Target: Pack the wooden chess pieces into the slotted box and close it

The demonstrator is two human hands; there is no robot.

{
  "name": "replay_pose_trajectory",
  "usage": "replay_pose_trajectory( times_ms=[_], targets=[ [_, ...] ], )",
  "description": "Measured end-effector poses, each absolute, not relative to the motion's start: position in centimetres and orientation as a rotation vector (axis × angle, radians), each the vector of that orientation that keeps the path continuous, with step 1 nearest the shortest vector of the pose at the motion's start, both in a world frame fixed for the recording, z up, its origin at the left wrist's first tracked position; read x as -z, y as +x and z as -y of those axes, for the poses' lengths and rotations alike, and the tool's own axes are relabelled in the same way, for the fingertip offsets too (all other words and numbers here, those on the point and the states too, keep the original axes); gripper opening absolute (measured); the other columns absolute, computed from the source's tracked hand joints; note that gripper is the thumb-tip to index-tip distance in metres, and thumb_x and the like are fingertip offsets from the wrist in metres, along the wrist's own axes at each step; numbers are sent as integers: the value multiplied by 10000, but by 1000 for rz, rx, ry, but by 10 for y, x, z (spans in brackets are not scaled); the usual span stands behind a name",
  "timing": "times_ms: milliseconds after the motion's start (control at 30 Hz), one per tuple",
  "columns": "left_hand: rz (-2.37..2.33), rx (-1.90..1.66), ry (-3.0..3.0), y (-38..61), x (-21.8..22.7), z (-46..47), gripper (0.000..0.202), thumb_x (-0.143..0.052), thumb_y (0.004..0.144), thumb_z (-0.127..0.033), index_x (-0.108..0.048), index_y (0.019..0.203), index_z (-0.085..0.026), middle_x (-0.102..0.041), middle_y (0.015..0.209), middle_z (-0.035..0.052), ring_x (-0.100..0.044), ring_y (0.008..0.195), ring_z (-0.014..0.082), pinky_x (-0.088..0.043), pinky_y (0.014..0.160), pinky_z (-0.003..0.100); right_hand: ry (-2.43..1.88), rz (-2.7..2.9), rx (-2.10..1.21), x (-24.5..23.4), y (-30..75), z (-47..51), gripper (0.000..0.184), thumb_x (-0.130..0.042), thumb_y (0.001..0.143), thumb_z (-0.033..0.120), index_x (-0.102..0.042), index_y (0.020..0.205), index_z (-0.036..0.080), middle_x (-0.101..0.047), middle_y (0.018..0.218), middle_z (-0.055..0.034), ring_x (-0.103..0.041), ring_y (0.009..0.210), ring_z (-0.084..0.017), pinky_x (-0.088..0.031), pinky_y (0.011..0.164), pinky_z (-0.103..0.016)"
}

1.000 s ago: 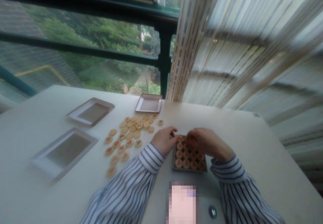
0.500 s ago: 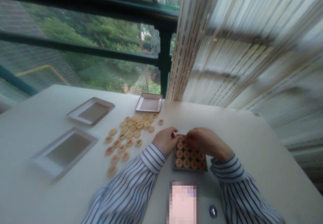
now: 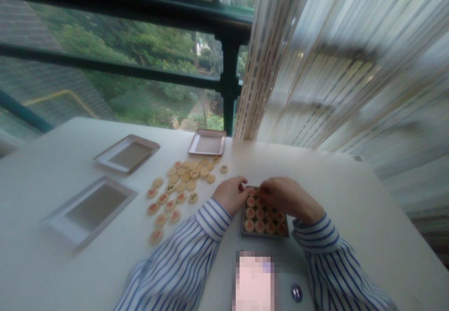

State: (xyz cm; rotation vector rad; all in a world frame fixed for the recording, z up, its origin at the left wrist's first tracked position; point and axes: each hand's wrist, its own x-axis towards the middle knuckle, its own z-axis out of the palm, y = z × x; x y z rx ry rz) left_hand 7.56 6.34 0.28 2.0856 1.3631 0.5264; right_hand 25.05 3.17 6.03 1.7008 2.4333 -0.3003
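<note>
A small square box (image 3: 265, 232) in front of me holds round wooden game pieces with red marks, laid in rows. My left hand (image 3: 229, 194) rests at the box's far left corner with its fingers curled in a pinch. My right hand (image 3: 284, 196) lies over the box's far edge, fingers bent down onto the pieces there. What either hand's fingertips grip is hidden. Both sleeves are blue-and-white striped. Several loose round pieces (image 3: 180, 187) lie scattered on the white table (image 3: 351, 217) to the left of my left hand.
Three shallow trays lie on the table: one at the near left (image 3: 89, 208), one further back (image 3: 126, 154), and a smaller one by the window (image 3: 207, 142). A small dark round object (image 3: 296, 293) sits near the front edge. Window rails and curtains stand behind the table.
Both hands stay at the far edge of the box with hardly any movement. The view has shifted slightly.
</note>
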Motion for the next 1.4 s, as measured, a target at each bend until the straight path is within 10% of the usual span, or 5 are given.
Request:
replay_pose_trajectory(
  times_ms=[1400],
  targets=[
    [-1372,-567,2074,72,-7,-67,297,-531,759,-366,-636,961,-177,-672,781,30,-600,673,147,-441,603,243,1696,-2454,325,-53,253,-33,235,-428,811,222,-646,897,223,-676,875,-45,-607,789,-171,-379,656,-247]
  ],
)
